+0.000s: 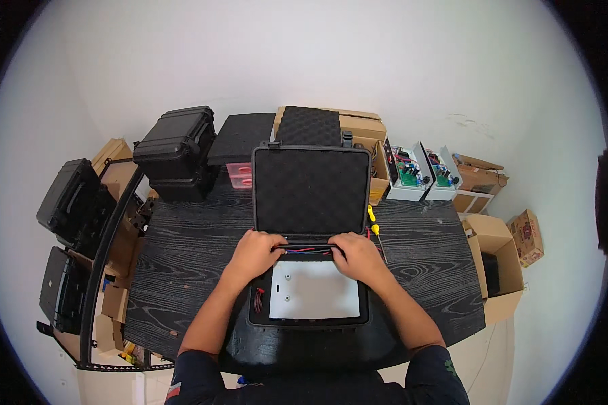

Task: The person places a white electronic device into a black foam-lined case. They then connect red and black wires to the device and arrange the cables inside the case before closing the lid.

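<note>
An open black hard case (367, 297) lies before me on the table, its foam-lined lid (311, 192) standing up at the back. A white metal panel (315, 290) fills most of its lower half. Along the hinge side, a bundle of black, red and blue wires (307, 250) stretches between my hands. The curled fingers of my left hand (258, 251) close on the bundle's left end, and my right hand (355, 255) closes on its right end. My fingertips are partly hidden. Small red-and-black leads (259, 300) lie inside the case, left of the panel.
Two yellow-handled screwdrivers (375, 230) lie right of the lid on the black wood-grain table (189, 263). Behind stand stacked black cases (177, 145), cardboard boxes (363, 126) and white housings with green circuit boards (410, 177). An open carton (498, 263) stands beyond the right edge.
</note>
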`<act>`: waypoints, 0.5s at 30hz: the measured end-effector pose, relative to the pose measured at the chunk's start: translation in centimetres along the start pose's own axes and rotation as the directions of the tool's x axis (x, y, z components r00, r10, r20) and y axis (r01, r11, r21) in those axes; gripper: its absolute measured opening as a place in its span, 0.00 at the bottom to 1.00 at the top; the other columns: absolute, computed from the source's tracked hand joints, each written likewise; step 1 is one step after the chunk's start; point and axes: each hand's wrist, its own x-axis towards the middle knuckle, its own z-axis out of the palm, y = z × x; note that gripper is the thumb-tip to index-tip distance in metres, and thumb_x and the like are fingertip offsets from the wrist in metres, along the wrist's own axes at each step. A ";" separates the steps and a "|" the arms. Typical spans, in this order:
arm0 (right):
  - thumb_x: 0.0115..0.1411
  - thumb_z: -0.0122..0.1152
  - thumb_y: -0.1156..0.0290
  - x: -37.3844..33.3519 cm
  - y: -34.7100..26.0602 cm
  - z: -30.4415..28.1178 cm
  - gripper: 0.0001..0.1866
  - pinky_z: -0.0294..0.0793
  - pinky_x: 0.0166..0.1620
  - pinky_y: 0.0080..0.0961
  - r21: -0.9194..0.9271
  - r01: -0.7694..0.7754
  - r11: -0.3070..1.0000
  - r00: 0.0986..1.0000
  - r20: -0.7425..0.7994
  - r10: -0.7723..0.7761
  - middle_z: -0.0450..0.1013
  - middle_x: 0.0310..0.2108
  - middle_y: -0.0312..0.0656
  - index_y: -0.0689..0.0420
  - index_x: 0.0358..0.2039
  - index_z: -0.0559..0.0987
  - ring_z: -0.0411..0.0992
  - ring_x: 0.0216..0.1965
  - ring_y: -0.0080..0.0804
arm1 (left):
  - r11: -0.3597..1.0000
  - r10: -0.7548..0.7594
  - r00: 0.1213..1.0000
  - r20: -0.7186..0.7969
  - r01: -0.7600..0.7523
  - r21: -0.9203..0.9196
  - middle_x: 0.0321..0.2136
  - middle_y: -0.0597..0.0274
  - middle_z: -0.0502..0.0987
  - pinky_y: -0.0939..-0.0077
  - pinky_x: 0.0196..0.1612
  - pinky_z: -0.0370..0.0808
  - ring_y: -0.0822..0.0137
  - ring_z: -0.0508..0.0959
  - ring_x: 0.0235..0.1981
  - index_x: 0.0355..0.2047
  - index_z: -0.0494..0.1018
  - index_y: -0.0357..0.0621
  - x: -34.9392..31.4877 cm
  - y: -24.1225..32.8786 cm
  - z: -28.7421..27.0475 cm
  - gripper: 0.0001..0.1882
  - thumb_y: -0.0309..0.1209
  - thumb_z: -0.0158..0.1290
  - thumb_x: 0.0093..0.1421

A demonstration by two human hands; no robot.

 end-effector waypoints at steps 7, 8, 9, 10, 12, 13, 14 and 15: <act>0.64 0.67 0.73 -0.6 -0.5 0.0 0.17 0.80 0.50 0.42 -0.164 0.045 0.985 0.997 0.064 -0.034 0.81 0.39 0.44 0.54 0.53 0.86 0.78 0.42 0.47 | 0.961 -0.088 0.986 0.140 0.121 -0.248 0.41 0.46 0.88 0.67 0.48 0.84 0.56 0.90 0.43 0.50 0.83 0.33 0.4 -0.9 -2.6 0.14 0.23 0.61 0.66; 0.64 0.67 0.73 -0.6 -0.6 -0.1 0.16 0.80 0.50 0.42 -0.087 0.010 0.996 0.999 0.034 -0.007 0.81 0.39 0.45 0.54 0.53 0.86 0.78 0.42 0.47 | 0.964 -0.076 0.990 0.122 0.104 -0.245 0.41 0.46 0.88 0.66 0.47 0.84 0.56 0.89 0.43 0.50 0.83 0.33 0.3 -1.1 -2.6 0.13 0.23 0.60 0.66; 0.64 0.67 0.73 -0.6 -0.7 -0.2 0.16 0.79 0.50 0.42 -0.009 -0.023 1.000 1.000 0.007 0.023 0.80 0.39 0.45 0.54 0.52 0.87 0.78 0.43 0.47 | 0.966 -0.064 0.992 0.104 0.087 -0.242 0.41 0.46 0.88 0.66 0.47 0.84 0.56 0.89 0.43 0.51 0.83 0.33 0.2 -1.3 -2.7 0.13 0.23 0.59 0.67; 0.64 0.67 0.74 -0.6 -0.8 -0.2 0.16 0.79 0.50 0.42 0.071 -0.053 0.996 0.998 -0.018 0.054 0.80 0.39 0.46 0.53 0.52 0.87 0.77 0.43 0.47 | 0.967 -0.055 0.994 0.096 0.077 -0.244 0.41 0.46 0.88 0.66 0.47 0.83 0.56 0.89 0.42 0.51 0.83 0.33 0.1 -1.5 -2.9 0.13 0.24 0.59 0.68; 0.64 0.67 0.75 -0.9 -0.4 0.4 0.16 0.79 0.50 0.43 0.117 -0.080 0.990 0.995 -0.051 0.087 0.80 0.38 0.46 0.53 0.52 0.87 0.77 0.44 0.48 | 0.966 -0.028 0.996 0.089 0.050 -0.255 0.41 0.45 0.88 0.67 0.46 0.83 0.55 0.89 0.41 0.51 0.82 0.32 0.1 -1.6 -2.8 0.13 0.25 0.58 0.69; 0.64 0.67 0.76 -1.1 -0.2 0.7 0.16 0.79 0.50 0.43 0.140 -0.094 0.986 0.992 -0.068 0.104 0.79 0.38 0.47 0.53 0.52 0.87 0.77 0.44 0.48 | 0.963 -0.034 0.995 0.090 0.057 -0.262 0.41 0.45 0.88 0.66 0.46 0.83 0.54 0.89 0.41 0.51 0.82 0.32 0.0 -1.5 -2.7 0.13 0.26 0.58 0.69; 0.63 0.66 0.76 -1.1 0.0 0.8 0.15 0.79 0.50 0.42 0.136 -0.083 0.987 0.994 -0.061 0.092 0.79 0.38 0.47 0.55 0.51 0.87 0.77 0.44 0.48 | 0.961 -0.041 0.995 0.087 0.063 -0.268 0.42 0.44 0.88 0.66 0.46 0.83 0.53 0.89 0.40 0.51 0.82 0.32 -0.1 -1.4 -2.7 0.14 0.27 0.58 0.69; 0.63 0.66 0.77 -1.2 0.2 0.8 0.14 0.79 0.50 0.42 0.132 -0.072 0.989 0.995 -0.054 0.080 0.79 0.38 0.47 0.56 0.50 0.87 0.77 0.44 0.48 | 0.959 -0.048 0.995 0.084 0.069 -0.275 0.42 0.44 0.88 0.65 0.46 0.83 0.52 0.89 0.40 0.50 0.82 0.32 -0.3 -1.3 -2.6 0.14 0.28 0.58 0.69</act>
